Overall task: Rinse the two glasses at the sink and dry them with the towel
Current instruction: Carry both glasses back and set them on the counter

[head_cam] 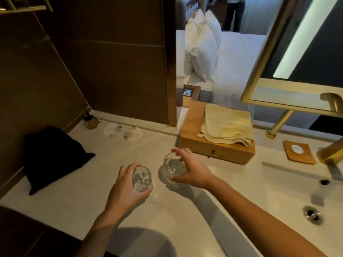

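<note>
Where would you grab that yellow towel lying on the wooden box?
The towel lies folded flat on the wooden box, its near right corner drooping over the box's front edge. Probably pinch that loose corner, coming from the front and above.

Black pouch [55, 154], wooden box [213, 151], soap dish [298, 152] on counter [74, 201]

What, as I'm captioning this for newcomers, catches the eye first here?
Over the white counter, the left hand grips the nearer glass and the right hand the farther glass. Behind them a cream towel lies on a wooden box, beside the sink at right.
</note>
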Motion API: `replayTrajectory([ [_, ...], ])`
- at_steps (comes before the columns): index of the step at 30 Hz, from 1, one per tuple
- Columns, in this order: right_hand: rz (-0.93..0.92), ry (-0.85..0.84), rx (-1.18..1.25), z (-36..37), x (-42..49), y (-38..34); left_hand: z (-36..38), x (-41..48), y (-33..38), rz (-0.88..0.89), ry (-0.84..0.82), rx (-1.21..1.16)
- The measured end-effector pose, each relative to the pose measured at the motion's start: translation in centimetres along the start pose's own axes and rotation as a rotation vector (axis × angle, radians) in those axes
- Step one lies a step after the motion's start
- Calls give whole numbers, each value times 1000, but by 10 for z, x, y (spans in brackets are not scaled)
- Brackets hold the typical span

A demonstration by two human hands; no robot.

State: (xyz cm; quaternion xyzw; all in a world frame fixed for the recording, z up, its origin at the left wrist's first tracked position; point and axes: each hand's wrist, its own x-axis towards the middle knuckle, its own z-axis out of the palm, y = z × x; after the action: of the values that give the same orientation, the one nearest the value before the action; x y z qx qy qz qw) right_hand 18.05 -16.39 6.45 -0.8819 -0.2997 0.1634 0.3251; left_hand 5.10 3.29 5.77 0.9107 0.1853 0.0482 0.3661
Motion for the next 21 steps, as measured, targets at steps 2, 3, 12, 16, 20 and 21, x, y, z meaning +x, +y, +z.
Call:
replayTrajectory([
  [2,7,-6,12,21,20,-23,-26,16,-26,8,-13,9],
  [3,4,-9,11,30,31,-33,-39,25,-38,16,-15,17],
  [12,47,67,-71,83,106,-95,-100,88,-102,62,-38,5],
  [16,86,75,-116,89,117,-101,-108,113,-117,124,-104,35],
  [20,108,68,-139,95,130,-101,-108,132,-125,161,-125,41],
  [21,113,65,-141,96,133,-100,-106,136,-127,167,-134,49],
])
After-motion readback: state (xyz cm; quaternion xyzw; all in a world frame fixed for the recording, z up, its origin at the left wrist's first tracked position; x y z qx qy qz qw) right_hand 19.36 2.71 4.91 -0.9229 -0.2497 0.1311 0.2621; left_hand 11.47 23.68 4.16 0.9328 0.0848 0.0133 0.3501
